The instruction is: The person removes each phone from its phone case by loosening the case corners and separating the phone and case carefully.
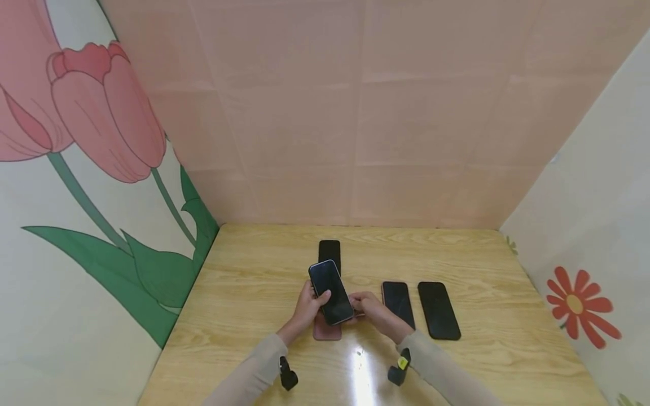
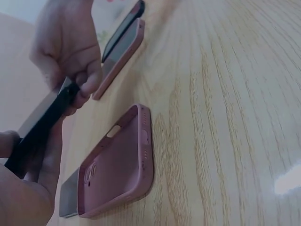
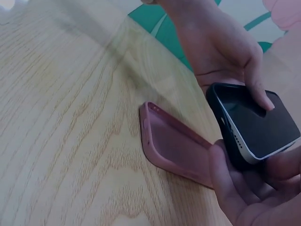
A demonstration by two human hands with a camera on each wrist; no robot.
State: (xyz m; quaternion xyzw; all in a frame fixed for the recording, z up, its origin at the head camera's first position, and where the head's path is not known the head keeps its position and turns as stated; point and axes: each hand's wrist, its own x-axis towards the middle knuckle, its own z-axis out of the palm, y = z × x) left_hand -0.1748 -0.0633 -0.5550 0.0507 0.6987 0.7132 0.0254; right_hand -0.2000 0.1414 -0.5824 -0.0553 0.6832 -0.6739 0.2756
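A phone (image 1: pixel 331 293) with a dark screen is held tilted above the table. My left hand (image 1: pixel 303 309) grips its left side, the thumb lying across the screen. At its lower right corner, my right hand (image 1: pixel 373 309) pinches the edge of a black phone case (image 3: pixel 227 134). In the right wrist view this case sits partly off the phone, and the silver rim with speaker holes shows at one corner. Below the hands an empty pink phone case (image 2: pixel 115 165) lies open side up on the table, partly hidden in the head view.
Just beyond the pink case lies a dark flat phone-shaped thing (image 1: pixel 329 249). To the right are a phone in a pink case (image 1: pixel 398 301) and a black phone-shaped thing (image 1: pixel 439 311). The wooden table (image 1: pixel 254 265) meets walls at the back and sides.
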